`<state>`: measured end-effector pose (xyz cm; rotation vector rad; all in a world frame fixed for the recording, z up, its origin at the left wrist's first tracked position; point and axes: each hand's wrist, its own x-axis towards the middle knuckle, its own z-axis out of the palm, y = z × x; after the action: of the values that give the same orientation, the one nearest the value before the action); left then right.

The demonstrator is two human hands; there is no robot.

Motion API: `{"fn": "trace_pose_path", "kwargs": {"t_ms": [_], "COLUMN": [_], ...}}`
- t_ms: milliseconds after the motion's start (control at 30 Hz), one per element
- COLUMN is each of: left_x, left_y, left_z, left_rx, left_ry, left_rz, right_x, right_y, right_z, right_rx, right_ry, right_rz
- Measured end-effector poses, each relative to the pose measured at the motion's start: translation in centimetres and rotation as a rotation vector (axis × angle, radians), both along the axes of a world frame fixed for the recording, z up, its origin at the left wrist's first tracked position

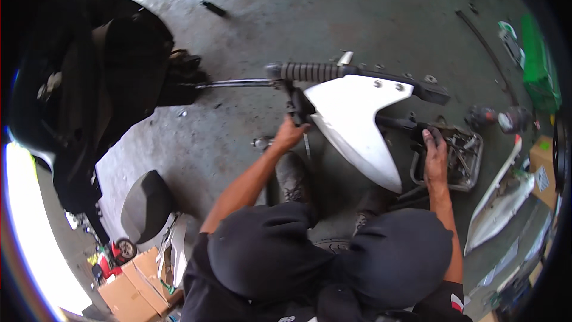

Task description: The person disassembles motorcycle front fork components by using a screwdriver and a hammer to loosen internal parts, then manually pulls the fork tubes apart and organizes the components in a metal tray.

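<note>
A motorcycle front fork [387, 77] lies crosswise before me, with a ribbed rubber boot [313, 71] on its far leg. Its bare metal steering stem [238, 83] points left. Bolted to the fork is a white front fender [351, 122], its pointed end toward my knees. My left hand [289, 136] is closed on the black bracket at the fork's left end; part of its grip is hidden. Around the right end of the near fork leg [396, 123] my right hand [435, 149] curls its fingers.
A metal tray [475, 170] of small tools and parts sits beside my right hand. A large black motorcycle body [119, 71] stands at left. White panel [500, 209], plastic bottle [513, 120] and green box [539, 65] lie right; a cardboard box [134, 286] is lower left.
</note>
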<state>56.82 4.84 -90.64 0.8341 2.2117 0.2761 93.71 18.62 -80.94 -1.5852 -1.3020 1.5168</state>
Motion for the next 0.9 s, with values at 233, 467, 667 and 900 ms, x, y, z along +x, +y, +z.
{"fn": "trace_pose_path", "kwargs": {"t_ms": [233, 467, 667, 900], "left_x": [2.5, 1.3, -7.9, -10.0], "left_y": [0.3, -7.9, -17.7, -25.9], "left_z": [-0.6, 1.8, 3.5, 5.0], "left_rx": [0.227, 0.534, 0.518, -0.128], "left_ry": [-0.118, -0.074, -0.112, 0.087], "left_rz": [0.162, 0.527, 1.01, 0.718], "right_x": [-5.9, -5.3, -7.3, -9.5], "right_y": [4.6, 5.3, 6.6, 5.4], "right_z": [-3.7, -6.0, -1.3, -0.7], "right_rx": [-0.642, -0.558, -0.512, -0.568], "right_ry": [0.962, 1.272, 1.102, 0.99], "right_rz": [-0.259, -0.113, -0.333, -0.415]}}
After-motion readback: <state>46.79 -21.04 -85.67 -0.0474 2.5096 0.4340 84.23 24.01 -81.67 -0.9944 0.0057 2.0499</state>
